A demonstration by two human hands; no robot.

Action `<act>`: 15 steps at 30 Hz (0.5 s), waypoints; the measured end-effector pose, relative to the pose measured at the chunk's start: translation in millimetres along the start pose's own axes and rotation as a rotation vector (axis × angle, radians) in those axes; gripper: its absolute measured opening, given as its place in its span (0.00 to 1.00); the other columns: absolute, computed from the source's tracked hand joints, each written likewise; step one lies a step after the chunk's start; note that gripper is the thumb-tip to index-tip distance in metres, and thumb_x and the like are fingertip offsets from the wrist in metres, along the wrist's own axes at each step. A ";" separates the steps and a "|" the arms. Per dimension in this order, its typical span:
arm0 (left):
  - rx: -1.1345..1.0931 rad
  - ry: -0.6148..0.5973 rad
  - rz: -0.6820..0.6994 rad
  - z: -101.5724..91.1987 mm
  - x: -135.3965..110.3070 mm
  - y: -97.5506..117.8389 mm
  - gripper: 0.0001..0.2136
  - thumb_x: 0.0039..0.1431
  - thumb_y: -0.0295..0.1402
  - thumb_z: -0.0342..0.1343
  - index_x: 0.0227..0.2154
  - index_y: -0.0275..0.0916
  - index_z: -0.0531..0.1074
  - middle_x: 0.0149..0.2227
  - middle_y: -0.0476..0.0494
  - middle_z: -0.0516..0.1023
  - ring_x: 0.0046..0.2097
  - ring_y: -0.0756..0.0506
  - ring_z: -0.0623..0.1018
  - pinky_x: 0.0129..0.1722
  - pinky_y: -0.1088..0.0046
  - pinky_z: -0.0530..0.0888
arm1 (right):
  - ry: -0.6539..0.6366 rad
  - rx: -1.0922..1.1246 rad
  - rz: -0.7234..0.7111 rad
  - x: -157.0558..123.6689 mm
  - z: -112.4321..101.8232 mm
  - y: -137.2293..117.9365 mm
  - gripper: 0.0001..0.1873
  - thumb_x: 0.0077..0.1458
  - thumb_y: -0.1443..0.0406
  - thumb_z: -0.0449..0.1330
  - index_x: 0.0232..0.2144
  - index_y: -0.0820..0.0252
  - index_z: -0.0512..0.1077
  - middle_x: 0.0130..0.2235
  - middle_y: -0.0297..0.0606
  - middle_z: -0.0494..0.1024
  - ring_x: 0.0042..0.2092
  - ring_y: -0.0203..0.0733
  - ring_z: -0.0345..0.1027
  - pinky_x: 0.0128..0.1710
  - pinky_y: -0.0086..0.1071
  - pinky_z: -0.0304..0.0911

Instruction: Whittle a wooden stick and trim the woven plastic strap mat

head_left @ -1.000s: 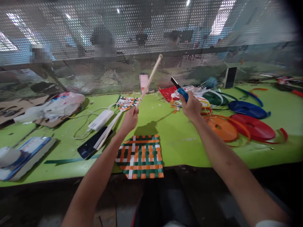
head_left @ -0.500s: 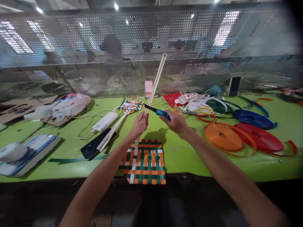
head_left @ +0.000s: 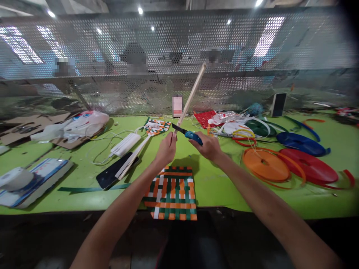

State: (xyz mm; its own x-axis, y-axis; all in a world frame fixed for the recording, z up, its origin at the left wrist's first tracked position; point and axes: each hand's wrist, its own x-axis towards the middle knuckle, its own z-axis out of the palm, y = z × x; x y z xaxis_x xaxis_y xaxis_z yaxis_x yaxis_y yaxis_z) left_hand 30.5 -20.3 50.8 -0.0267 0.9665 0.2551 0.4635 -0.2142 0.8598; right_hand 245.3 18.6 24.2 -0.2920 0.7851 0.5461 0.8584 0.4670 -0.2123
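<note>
My left hand (head_left: 166, 150) is closed round the lower end of a long pale wooden stick (head_left: 192, 93) that slants up to the right, above the green table (head_left: 213, 183). My right hand (head_left: 208, 145) grips a blue-handled utility knife (head_left: 188, 133); its dark blade points left and meets the stick just above my left fist. Below both hands a woven mat (head_left: 171, 192) of orange, green and white strips lies at the table's front edge, overhanging it slightly.
A black phone (head_left: 113, 174) with another stick across it, a white charger (head_left: 125, 144) and a second small woven fan (head_left: 155, 127) lie left. Orange (head_left: 265, 169), red (head_left: 310, 170) and blue (head_left: 301, 138) strap coils lie right. A perforated metal screen (head_left: 112, 63) backs the table.
My right hand brought the knife from the far right over to the stick; the blade now touches it. The stick has tilted further right and its top stands higher.
</note>
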 end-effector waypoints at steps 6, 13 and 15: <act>0.271 0.053 0.111 -6.2 1.5 -4.5 0.16 0.76 0.43 0.39 0.40 0.42 0.68 0.28 0.45 0.70 0.31 0.43 0.71 0.32 0.69 0.58 | 0.019 0.028 -0.020 -1.6 2.1 -1.6 0.39 0.68 0.36 0.42 0.49 0.58 0.76 0.38 0.46 0.84 0.36 0.52 0.76 0.32 0.35 0.54; 0.136 0.026 0.102 -5.6 4.2 -6.5 0.15 0.76 0.41 0.40 0.46 0.40 0.70 0.31 0.46 0.72 0.31 0.45 0.72 0.32 0.70 0.61 | 0.027 0.022 -0.031 -2.0 4.9 -1.4 0.38 0.68 0.36 0.43 0.48 0.58 0.76 0.37 0.45 0.84 0.36 0.52 0.77 0.31 0.35 0.53; 0.119 0.018 0.104 -7.5 5.9 -6.9 0.15 0.76 0.41 0.39 0.46 0.40 0.70 0.31 0.46 0.72 0.32 0.46 0.72 0.32 0.71 0.62 | 0.028 0.030 -0.036 -2.2 5.5 -1.5 0.38 0.68 0.36 0.43 0.48 0.58 0.76 0.38 0.46 0.84 0.37 0.52 0.77 0.32 0.35 0.53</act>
State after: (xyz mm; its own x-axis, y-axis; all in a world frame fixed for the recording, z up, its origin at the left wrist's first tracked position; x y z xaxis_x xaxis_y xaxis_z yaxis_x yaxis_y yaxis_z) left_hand 20.5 -14.2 49.7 0.0111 0.9370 0.3492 0.5659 -0.2937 0.7704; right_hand 242.4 18.5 18.8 -0.3104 0.7559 0.5764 0.8344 0.5072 -0.2159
